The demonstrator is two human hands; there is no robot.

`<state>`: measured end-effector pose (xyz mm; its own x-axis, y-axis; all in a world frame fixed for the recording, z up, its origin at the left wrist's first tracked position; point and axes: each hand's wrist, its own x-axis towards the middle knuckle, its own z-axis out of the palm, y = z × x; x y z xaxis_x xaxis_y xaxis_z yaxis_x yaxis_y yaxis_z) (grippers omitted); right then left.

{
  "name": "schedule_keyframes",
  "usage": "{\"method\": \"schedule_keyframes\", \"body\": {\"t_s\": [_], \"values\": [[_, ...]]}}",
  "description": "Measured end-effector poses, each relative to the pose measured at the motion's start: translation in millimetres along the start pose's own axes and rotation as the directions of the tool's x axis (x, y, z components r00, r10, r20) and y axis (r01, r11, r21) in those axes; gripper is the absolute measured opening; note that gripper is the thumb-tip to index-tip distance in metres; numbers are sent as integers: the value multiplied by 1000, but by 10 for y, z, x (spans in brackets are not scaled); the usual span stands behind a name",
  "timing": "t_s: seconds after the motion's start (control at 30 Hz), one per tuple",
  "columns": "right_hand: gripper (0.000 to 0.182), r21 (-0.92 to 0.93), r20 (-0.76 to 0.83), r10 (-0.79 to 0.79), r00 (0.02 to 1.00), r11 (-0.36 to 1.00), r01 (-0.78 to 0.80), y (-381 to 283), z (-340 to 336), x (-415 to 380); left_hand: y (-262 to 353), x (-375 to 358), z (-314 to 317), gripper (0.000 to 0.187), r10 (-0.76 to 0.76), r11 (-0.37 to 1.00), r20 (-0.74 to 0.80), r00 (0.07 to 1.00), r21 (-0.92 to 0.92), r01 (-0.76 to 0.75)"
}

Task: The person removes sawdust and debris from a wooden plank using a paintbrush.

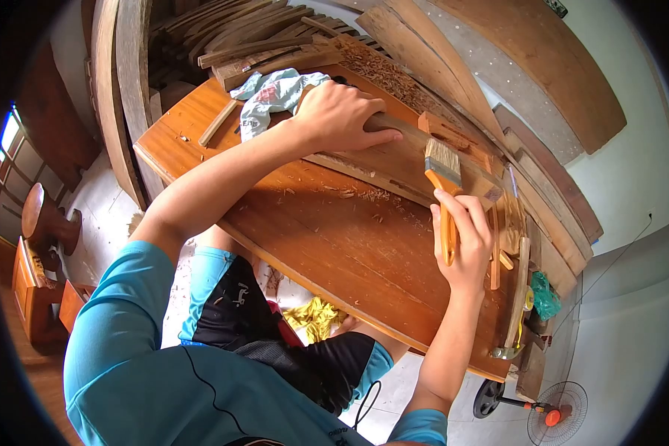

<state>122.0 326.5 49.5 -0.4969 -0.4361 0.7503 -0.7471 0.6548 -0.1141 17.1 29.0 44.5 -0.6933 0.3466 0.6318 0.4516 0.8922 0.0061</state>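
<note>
My right hand [467,241] grips the orange handle of a paintbrush [444,169]. Its pale bristles point up and overlap the right part of a thick wooden board [405,160] lying on the table. Over the left part of that board, my left hand [340,115] is wrapped, thumb along the top and fingers curled over the far side, partly hidden. A light blue printed cloth [275,97] lies just left of my left hand. Wood shavings [372,195] are scattered along the board's near edge.
The polished wooden table [312,230] carries a short stick [218,123] at left and a hammer [507,352], tape measure [528,299] and green plastic bag [545,296] around its right end. Timber [253,37] is stacked behind. A fan [557,414] stands lower right; yellow cloth [316,318] lies below.
</note>
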Motion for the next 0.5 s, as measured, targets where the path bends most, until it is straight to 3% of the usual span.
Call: {"method": "schedule_keyframes", "body": {"t_s": [0.13,0.3,0.43,0.5], "values": [[21,16,63,4,998,1000,-5,-52,-31,19,-15,-2,26,78,15,1000,-38,999,-2,-15],[16,140,187,19,982,989,-45,-79,-35,21,14,11,-31,75,-29,1000,56,998,2,29],[18,162,151,102,983,979,-127,-60,-73,0,35,13,-63,74,-44,999,96,994,20,43],[19,115,36,159,987,980,-162,-8,-79,-34,50,21,-98,74,-53,998,116,992,34,49]]}}
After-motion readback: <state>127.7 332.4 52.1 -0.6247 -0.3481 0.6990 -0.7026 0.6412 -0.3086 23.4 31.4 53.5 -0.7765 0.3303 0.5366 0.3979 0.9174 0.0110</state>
